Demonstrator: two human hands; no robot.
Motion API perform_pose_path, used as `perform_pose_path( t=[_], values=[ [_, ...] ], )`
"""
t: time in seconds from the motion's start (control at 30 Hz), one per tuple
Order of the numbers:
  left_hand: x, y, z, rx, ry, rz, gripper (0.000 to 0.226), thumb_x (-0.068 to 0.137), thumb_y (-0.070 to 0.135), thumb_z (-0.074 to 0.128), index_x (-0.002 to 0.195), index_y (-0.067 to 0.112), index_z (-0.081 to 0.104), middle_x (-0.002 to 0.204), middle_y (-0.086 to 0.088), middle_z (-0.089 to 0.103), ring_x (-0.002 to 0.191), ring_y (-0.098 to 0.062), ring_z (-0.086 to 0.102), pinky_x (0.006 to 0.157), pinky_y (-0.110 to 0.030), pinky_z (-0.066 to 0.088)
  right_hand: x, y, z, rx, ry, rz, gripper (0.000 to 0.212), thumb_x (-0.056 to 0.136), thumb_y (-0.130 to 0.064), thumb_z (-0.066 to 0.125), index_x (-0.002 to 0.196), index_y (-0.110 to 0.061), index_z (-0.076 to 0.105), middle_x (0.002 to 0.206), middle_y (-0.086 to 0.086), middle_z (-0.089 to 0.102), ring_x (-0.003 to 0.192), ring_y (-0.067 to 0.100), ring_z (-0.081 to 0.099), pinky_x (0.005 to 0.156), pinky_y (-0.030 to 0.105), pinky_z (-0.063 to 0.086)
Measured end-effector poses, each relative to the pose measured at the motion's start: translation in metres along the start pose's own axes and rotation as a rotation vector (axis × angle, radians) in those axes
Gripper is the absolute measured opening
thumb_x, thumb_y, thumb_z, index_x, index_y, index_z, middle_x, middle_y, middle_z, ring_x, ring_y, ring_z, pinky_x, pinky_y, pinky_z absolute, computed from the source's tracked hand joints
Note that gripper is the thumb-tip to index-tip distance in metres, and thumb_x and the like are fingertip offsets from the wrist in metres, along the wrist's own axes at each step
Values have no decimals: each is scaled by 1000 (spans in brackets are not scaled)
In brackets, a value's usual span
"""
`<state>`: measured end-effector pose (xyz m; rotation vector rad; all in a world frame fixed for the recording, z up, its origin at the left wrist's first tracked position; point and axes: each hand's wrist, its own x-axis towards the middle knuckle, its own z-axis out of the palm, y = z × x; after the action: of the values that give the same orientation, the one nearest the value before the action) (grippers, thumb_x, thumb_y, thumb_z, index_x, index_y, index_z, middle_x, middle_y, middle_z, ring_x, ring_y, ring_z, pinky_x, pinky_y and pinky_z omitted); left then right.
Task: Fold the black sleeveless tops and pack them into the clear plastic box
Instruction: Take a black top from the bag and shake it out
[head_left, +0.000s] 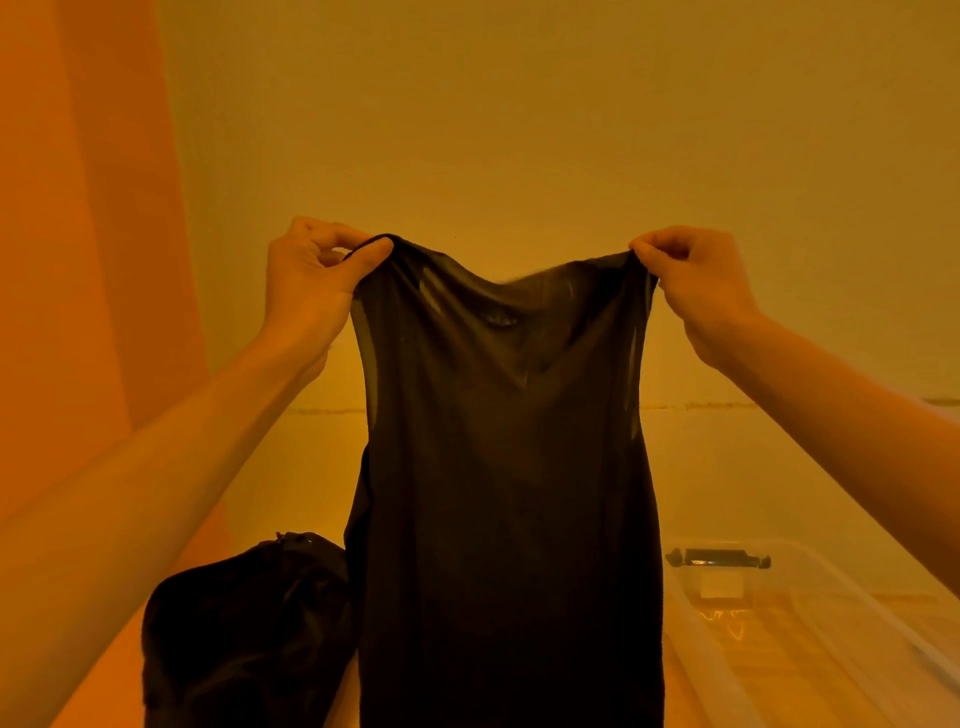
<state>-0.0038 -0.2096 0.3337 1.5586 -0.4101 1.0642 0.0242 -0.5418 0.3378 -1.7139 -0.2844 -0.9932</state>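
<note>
A heap of black tops (249, 634) is lying at lower left. The left hand (306, 283) and right hand (696, 291) are each pinching a top corner of a black sleeveless top (509, 493) — hanging upright (slightly sheer). The clear plastic box (810, 649) is sitting open at lower right.

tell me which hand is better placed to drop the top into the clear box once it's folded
Right, probably. The right hand pinches the top on the side where the clear box sits; the left hand is over the pile of black clothes.
</note>
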Motion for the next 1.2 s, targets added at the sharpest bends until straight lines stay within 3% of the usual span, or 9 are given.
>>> perform_pose_path(
  t=[0.17, 0.27, 0.5, 0.6, 0.7, 0.87, 1.0, 1.1, 1.2],
  values=[
    [-2, 4, -5, -45, -88, -27, 8, 94, 19, 72, 86, 20, 72, 77, 8, 69, 75, -3, 63, 70, -17, 51, -4, 2, 5, -118, -39, 6, 24, 105, -24, 50, 96, -13, 69, 90, 0, 64, 74, 9, 54, 64, 28, 41],
    [0, 1, -8, 26, -54, 44, 13, 97, 21, 68, 84, 20, 67, 76, 6, 66, 71, -2, 60, 65, -18, 49, -7, 2, 6, -115, -23, 24, 19, 106, -26, 47, 106, -15, 63, 97, 0, 62, 81, 12, 56, 66, 30, 43],
    [1, 5, -19, 90, -39, 81, 20, 100, 26, 64, 80, 28, 62, 76, 7, 60, 67, 0, 54, 57, -15, 42, -10, -16, -5, 462, -188, 263, 13, 102, -14, 57, 105, -11, 69, 93, 3, 74, 86, 11, 70, 72, 22, 56],
    [0, 9, -18, 72, -44, 69, 18, 101, 27, 63, 83, 29, 62, 82, 9, 62, 73, -1, 56, 61, -17, 44, -12, -21, -6, 517, -192, 339, 12, 101, -11, 59, 108, -10, 68, 93, 5, 76, 83, 11, 73, 70, 23, 57],
    [-3, 17, -23, 7, -47, 83, 18, 102, 29, 61, 84, 30, 62, 80, 5, 63, 68, -2, 57, 56, -19, 42, -14, -32, -15, 466, -136, 242, 14, 101, -12, 59, 114, -15, 65, 105, 7, 70, 85, 9, 70, 70, 22, 56],
    [-13, 39, -40, -191, -53, 142, 24, 97, 31, 68, 75, 40, 69, 69, 9, 66, 65, -9, 59, 54, -26, 42, -28, -58, -38, 446, -87, 41, 19, 101, -15, 59, 119, -19, 64, 95, 1, 67, 77, 5, 67, 63, 21, 51],
    [-11, 57, -45, -314, -46, 154, 25, 97, 29, 69, 74, 39, 72, 73, 11, 71, 68, -6, 65, 60, -24, 49, -35, -76, -43, 455, -38, -37, 15, 100, -17, 61, 114, -22, 65, 88, -4, 70, 78, 8, 67, 70, 28, 51],
    [-11, 56, -43, -303, -79, 144, 26, 99, 28, 66, 75, 37, 71, 73, 11, 71, 67, -7, 64, 59, -24, 48, -36, -81, -40, 430, -19, -58, 13, 101, -19, 61, 113, -23, 63, 80, -6, 68, 71, 8, 63, 63, 30, 46],
    [-13, 35, -37, -158, -128, 89, 24, 100, 30, 64, 77, 35, 67, 65, 10, 66, 54, -6, 53, 47, -24, 37, -34, -67, -29, 358, -45, -15, 15, 100, -19, 61, 114, -24, 62, 82, -4, 66, 67, 6, 61, 57, 25, 46]
  ],
)
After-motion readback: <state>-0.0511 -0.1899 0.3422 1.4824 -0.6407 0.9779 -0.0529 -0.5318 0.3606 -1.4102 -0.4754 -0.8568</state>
